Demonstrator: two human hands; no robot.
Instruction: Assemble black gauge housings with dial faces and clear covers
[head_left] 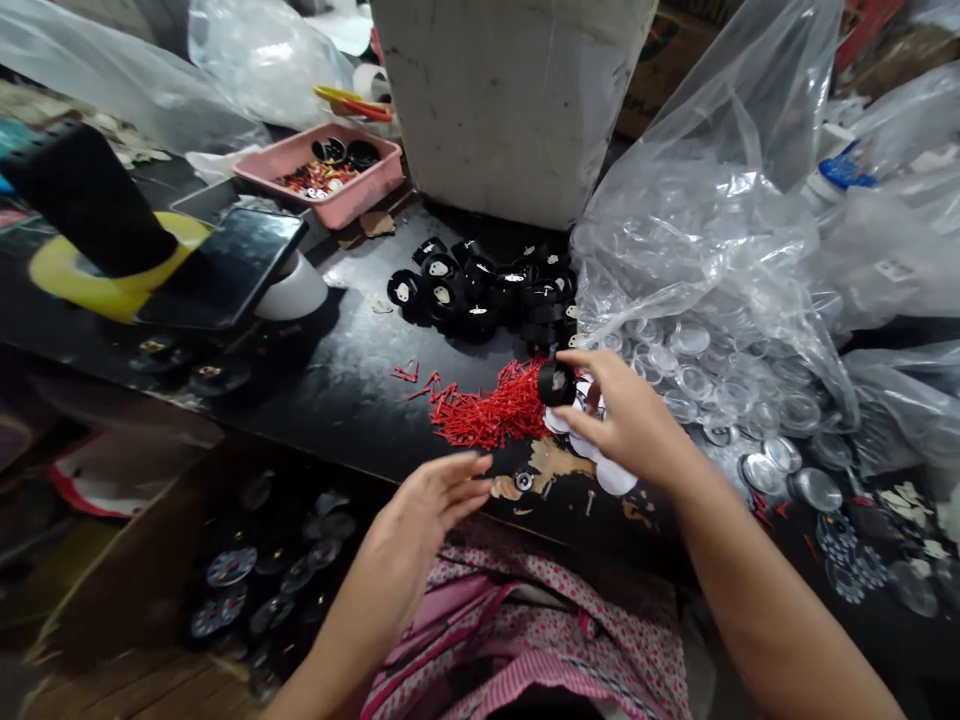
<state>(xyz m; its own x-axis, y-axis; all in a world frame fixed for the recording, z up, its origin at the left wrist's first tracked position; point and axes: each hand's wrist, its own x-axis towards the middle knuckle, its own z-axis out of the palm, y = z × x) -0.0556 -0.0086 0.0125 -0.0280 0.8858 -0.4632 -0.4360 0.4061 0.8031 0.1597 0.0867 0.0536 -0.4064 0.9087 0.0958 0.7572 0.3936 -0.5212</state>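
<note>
Between the thumb and fingers of my right hand [626, 420] is a small round black plastic housing [556, 383]. It is held just over the right end of a heap of small red plastic pointers [491, 408]. White round discs [616, 478] lie partly hidden beneath that hand. My left hand [431, 500] hovers at the table's front edge, palm turned inward, fingers stretched out and nothing in them. A small ring-shaped part [523, 481] lies to the right of its fingertips. Behind the red heap, more black housings [480, 290] sit in a pile.
Clear round covers [690, 340] spill from a plastic bag [712, 220] on the right. A pink tray [360, 195] of small parts stands at back left. Nearer are a phone [229, 265] and a yellow tape roll [67, 275]. A box of dials [112, 570] sits below left.
</note>
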